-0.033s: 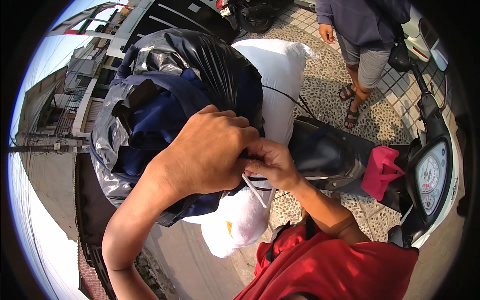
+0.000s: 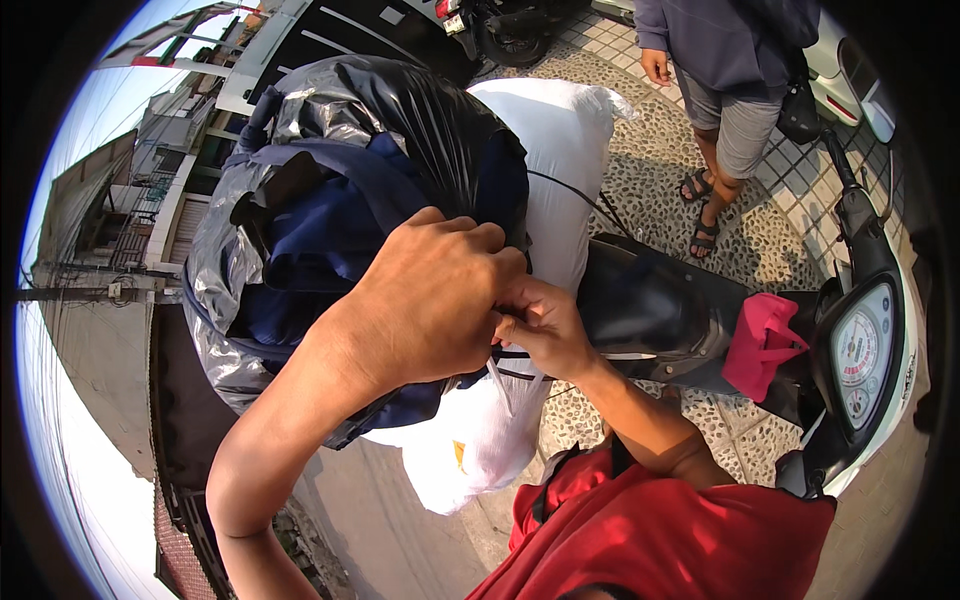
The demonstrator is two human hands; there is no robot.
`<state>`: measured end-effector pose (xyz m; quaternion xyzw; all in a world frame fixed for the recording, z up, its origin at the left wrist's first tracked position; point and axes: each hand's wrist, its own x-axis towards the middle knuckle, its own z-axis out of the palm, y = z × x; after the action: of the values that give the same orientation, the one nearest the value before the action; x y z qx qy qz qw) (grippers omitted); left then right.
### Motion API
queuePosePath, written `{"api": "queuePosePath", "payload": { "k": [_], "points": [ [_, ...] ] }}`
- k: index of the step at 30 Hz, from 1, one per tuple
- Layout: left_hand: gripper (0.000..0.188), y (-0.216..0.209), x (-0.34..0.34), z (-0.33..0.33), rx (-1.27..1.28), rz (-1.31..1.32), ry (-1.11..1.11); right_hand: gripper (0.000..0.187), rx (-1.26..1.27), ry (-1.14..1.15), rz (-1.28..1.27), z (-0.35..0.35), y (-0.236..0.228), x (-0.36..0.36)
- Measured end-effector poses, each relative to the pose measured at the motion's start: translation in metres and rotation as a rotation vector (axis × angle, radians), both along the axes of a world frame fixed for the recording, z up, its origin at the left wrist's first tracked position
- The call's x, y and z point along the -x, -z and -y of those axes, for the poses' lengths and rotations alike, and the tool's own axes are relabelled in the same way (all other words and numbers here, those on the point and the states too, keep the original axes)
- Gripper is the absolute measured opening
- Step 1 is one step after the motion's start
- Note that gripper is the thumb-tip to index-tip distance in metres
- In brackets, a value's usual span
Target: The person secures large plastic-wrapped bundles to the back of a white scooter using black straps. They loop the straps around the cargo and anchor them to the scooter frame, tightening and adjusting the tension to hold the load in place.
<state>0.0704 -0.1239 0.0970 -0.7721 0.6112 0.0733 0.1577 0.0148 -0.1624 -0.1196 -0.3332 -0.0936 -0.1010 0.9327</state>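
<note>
Both hands meet over the inner side of a big black plastic bag (image 2: 430,120), which is stuffed with dark navy cloth (image 2: 335,235). My left hand (image 2: 430,290) is closed, knuckles up, with its fingertips hidden underneath. Pressed against it, my right hand (image 2: 545,320) pinches with thumb and forefinger. A thin white cord (image 2: 502,388) hangs down from between the hands; the pinched part itself is hidden. Beneath the bag lies a long white sack (image 2: 555,130), with a black cord (image 2: 565,187) across it. The sack's bulging near end (image 2: 480,435) shows below my hands.
The load rests on a motorbike with a black seat (image 2: 645,305); a pink bag (image 2: 765,345) hangs near its dashboard (image 2: 860,345). Another person (image 2: 725,90) in sandals stands on the pebbled paving (image 2: 640,150) beyond. A parked motorbike (image 2: 510,35) is at the back.
The hanging end of the white cord has swung to a steeper angle. Both hands have shifted very slightly, the left a little to the right.
</note>
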Motion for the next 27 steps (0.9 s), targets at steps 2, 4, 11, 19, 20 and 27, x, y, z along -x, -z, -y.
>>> {"api": "queuePosePath", "payload": {
  "k": [2,4,11,19,20,27],
  "points": [
    [0.021,0.012,-0.001,-0.013,0.052,0.107,0.052,0.015,0.041,0.092,-0.283,-0.008,-0.006,0.001],
    [0.024,0.019,-0.004,-0.023,0.084,0.087,0.079,0.019,0.083,0.254,-0.177,0.004,-0.01,0.001],
    [0.021,-0.001,-0.006,-0.015,0.406,-0.736,-0.497,0.028,-0.025,0.072,0.153,0.072,-0.022,0.003],
    [0.03,-0.016,0.021,-0.025,0.086,-0.049,-0.11,0.019,0.182,-0.091,-0.07,0.018,0.005,0.016],
    [0.03,-0.009,0.022,-0.023,-0.098,-0.029,-0.108,0.018,0.05,-0.125,-0.183,0.021,0.004,0.017],
    [0.02,0.011,0.001,-0.023,0.597,-0.411,-0.464,0.046,-0.483,0.015,0.262,0.084,-0.03,-0.001]
  ]
}}
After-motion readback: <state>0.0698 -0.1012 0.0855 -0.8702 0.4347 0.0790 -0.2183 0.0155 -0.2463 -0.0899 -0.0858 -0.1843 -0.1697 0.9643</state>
